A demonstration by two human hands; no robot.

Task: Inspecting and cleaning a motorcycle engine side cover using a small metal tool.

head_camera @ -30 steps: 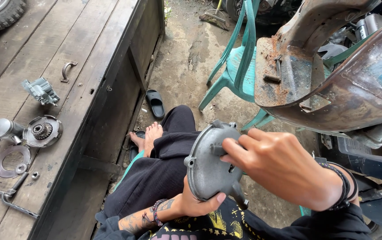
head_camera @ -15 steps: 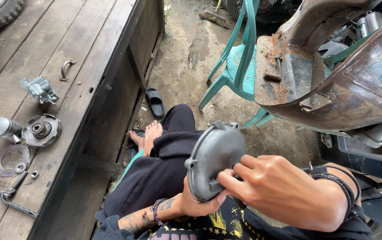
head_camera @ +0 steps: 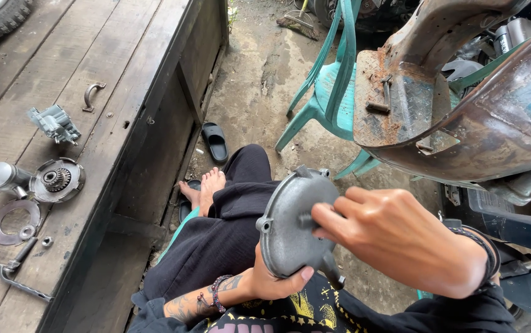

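Nearest the camera, the left hand (head_camera: pixel 271 285) is closed around the lower edge of a grey metal engine cover (head_camera: pixel 293 225), thumb hooked over the rim, a beaded bracelet and a tattoo showing on the forearm. The right hand (head_camera: pixel 401 237) comes in from the right with a black band on its wrist; its fingers (head_camera: pixel 333 222) are curled shut and press on the cover's outer face, seeming to pinch something small there, though what they pinch cannot be told. The cover is held in the air above the person's lap, standing nearly upright with its long axis running top to bottom and leaning slightly right at the top; its domed outer face is turned toward the right hand and the camera, and small lugs stick out along the rim. Below it lie the person's black trousers (head_camera: pixel 222 240) and a bare foot (head_camera: pixel 207 185) resting on a sandal, with another black sandal (head_camera: pixel 216 142) lying apart on the concrete floor. To the left a dark wooden platform (head_camera: pixel 123 80) carries loose parts: a round clutch assembly (head_camera: pixel 58 180), a flat ring plate (head_camera: pixel 12 222), a kick lever (head_camera: pixel 15 277), a small grey carburettor (head_camera: pixel 55 123) and a bent hook (head_camera: pixel 91 95). Farther off stand a green plastic chair (head_camera: pixel 330 92) and, at right, a rusty scooter body (head_camera: pixel 463 105)
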